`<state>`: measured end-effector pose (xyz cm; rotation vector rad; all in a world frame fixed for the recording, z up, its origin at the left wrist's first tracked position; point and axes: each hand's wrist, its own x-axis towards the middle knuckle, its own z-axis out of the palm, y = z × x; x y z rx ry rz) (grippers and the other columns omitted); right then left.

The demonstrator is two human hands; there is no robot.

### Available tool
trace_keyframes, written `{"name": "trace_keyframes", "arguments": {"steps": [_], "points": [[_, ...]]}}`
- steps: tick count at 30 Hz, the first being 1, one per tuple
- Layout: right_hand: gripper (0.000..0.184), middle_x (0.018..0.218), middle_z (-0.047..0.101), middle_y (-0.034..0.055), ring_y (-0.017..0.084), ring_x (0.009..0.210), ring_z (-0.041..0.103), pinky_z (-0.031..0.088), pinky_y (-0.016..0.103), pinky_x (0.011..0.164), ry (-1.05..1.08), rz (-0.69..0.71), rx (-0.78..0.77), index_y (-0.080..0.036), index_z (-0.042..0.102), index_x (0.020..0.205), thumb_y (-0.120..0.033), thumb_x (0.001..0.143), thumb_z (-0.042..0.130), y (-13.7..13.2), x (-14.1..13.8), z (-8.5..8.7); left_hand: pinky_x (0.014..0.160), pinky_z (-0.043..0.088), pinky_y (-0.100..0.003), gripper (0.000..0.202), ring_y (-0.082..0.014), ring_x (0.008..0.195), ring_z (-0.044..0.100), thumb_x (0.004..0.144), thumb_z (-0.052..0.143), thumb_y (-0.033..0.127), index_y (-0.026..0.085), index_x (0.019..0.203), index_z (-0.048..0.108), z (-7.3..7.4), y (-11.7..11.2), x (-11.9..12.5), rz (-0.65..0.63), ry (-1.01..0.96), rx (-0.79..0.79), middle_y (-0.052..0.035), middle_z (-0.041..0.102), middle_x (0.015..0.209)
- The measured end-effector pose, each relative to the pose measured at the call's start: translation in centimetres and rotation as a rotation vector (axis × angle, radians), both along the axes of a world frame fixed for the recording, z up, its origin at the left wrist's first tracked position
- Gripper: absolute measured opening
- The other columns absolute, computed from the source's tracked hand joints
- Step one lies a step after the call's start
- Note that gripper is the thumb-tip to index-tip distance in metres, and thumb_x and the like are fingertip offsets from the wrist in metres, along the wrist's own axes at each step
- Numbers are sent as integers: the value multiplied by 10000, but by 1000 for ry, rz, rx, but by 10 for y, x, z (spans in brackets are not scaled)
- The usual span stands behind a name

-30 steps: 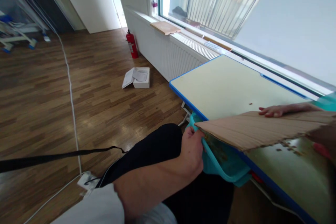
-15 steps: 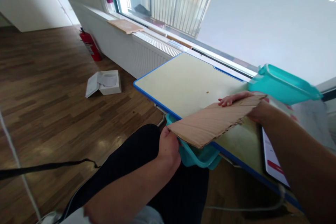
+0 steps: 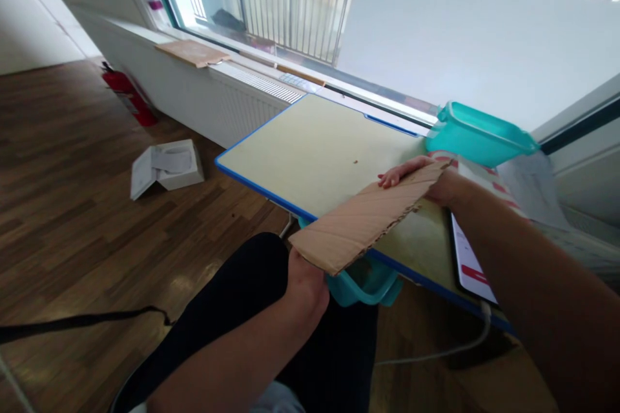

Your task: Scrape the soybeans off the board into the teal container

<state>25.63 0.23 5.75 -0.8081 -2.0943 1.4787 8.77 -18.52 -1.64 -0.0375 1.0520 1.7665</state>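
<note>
A flat piece of brown cardboard (image 3: 368, 219) with a ragged near edge slants over the front edge of the pale table (image 3: 310, 148). My left hand (image 3: 306, 274) is closed on its lower left end, with most fingers hidden beneath. At the upper right end, my right hand (image 3: 402, 173) holds the cardboard from behind; its fingertips show past the far edge and its thumb is hidden. Below the cardboard, a turquoise bin (image 3: 363, 287) is at the table's front edge, partly covered. A small brown scrap (image 3: 355, 161) lies on the tabletop.
Another turquoise bin (image 3: 484, 135) stands at the table's back right. A tablet (image 3: 469, 258) lies under my right forearm, with a white cable (image 3: 436, 356) nearby. On the floor are an open white box (image 3: 167, 168) and a red fire extinguisher (image 3: 130, 95); a radiator (image 3: 237, 106) runs below the window.
The view has turned slightly right, so the surroundings appear shifted left. Both hands keep hold of the cardboard, whose angle has changed little.
</note>
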Motion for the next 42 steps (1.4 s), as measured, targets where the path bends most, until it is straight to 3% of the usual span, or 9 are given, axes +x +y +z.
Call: {"name": "trace_keyframes", "arguments": {"steps": [4,8,14,21,26,30,35,38,42], "points": [[365,718,694,67,216,741,633,489,411,829,3,-12,-40,-176,682,629,-492,476,782,-4,4,1,603,495,-268,212,-176,676,634,566,731,182,189,760,647,-2,-3,3,15,46,-49,-18,671,701],[319,720,694,58,208,754,631,507,385,776,-11,-32,-103,-182,662,622,-460,510,771,-13,8,6,650,505,-299,110,-197,736,645,620,683,177,193,720,639,-2,-6,4,11,33,-56,-26,672,714],[303,723,697,54,201,729,632,516,345,728,-48,-58,-44,-182,682,650,-471,569,727,-27,20,8,614,510,-285,40,-206,741,648,656,629,176,202,632,610,1,-11,5,-20,-46,-52,-16,668,668],[266,748,703,48,193,757,632,496,343,760,-35,-82,-44,-181,696,686,-434,606,719,-38,36,3,632,514,-304,104,-210,733,655,674,628,265,166,698,649,8,-21,9,-103,-83,-20,-55,691,747],[238,767,702,41,205,797,630,484,364,808,93,-145,-20,-203,697,677,-417,586,748,-46,38,-4,670,511,-297,183,-201,755,651,583,706,205,161,750,645,4,-22,14,-115,-46,57,-51,691,768],[303,801,703,58,216,856,632,480,364,843,153,-160,16,-203,713,723,-435,539,775,-52,42,-5,650,501,-262,173,-171,735,643,608,679,158,178,771,625,6,-17,14,-152,-5,75,-26,673,752],[218,809,703,48,198,783,647,518,328,740,152,-369,-7,-199,702,735,-355,590,750,-66,49,-4,484,436,-206,132,-101,476,542,615,606,92,161,715,555,3,-15,9,-233,-2,-148,28,556,546],[187,799,700,-5,216,789,647,522,370,768,178,-602,114,-231,691,740,-258,565,751,-77,53,-1,429,383,-185,143,-76,419,483,610,567,74,165,707,515,-2,-15,8,-235,-2,-202,49,516,529],[321,916,695,-14,266,931,623,478,433,883,85,-818,316,-227,685,897,-211,578,712,-99,60,5,437,380,-180,154,-76,442,490,589,551,74,169,700,502,-3,-14,8,-256,-23,-229,50,512,548]]}}
